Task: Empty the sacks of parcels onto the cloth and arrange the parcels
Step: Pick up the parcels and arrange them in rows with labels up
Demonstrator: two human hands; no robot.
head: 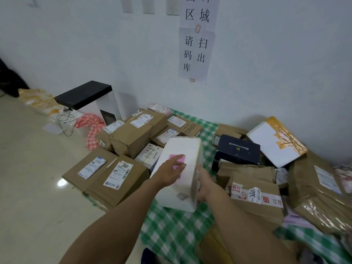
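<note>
head | LH [172,169] atop foam box [183,146] | RH [204,185] grips edge | cloth strip [171,231] below

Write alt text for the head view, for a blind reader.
A left hand on top and a right hand at the side hold a pink-labelled white foam box over a green checked cloth among brown cardboard parcels.
</note>
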